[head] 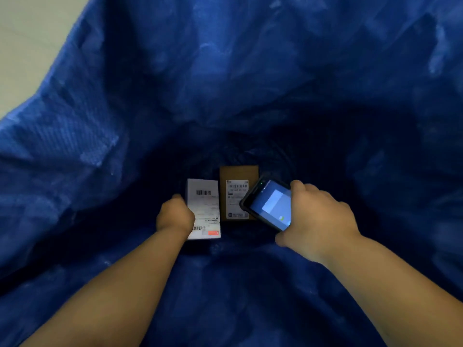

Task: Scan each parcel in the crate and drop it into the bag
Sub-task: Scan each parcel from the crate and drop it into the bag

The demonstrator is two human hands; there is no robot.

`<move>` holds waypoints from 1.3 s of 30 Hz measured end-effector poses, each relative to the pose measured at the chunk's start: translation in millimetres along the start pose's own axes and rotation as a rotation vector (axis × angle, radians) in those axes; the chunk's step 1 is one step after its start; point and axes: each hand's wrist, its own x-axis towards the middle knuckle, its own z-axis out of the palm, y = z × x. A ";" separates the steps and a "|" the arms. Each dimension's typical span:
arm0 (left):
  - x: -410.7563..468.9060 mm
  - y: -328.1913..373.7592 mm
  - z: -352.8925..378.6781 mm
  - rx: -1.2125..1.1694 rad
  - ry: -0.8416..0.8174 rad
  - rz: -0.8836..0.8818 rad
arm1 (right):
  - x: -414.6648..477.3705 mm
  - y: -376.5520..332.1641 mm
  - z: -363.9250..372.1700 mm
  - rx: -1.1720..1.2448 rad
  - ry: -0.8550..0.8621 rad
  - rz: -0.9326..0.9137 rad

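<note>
I look straight down into a large blue woven bag (pixel 105 136) that fills the view. My left hand (pixel 175 216) is shut on a white parcel (pixel 206 204) with barcode labels, held inside the bag's mouth. My right hand (pixel 318 221) grips a black handheld scanner (pixel 270 204) whose lit screen faces up, just right of the white parcel. A brown cardboard parcel (pixel 238 174) with a white label lies at the dark bottom of the bag, partly covered by the scanner.
The bag's crumpled blue walls rise on every side. A strip of pale floor (pixel 30 46) shows at the top left, outside the bag. The crate is out of view.
</note>
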 end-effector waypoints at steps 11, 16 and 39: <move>-60.7 4.4 -46.8 0.270 -0.154 0.212 | -35.2 1.3 -43.8 0.028 -0.044 0.059; -119.4 17.3 -98.9 0.293 -0.175 0.372 | -84.5 -4.5 -81.9 0.082 -0.050 0.095; -444.0 95.2 -194.5 0.319 -0.152 1.043 | -455.9 113.3 -144.8 0.461 0.346 0.553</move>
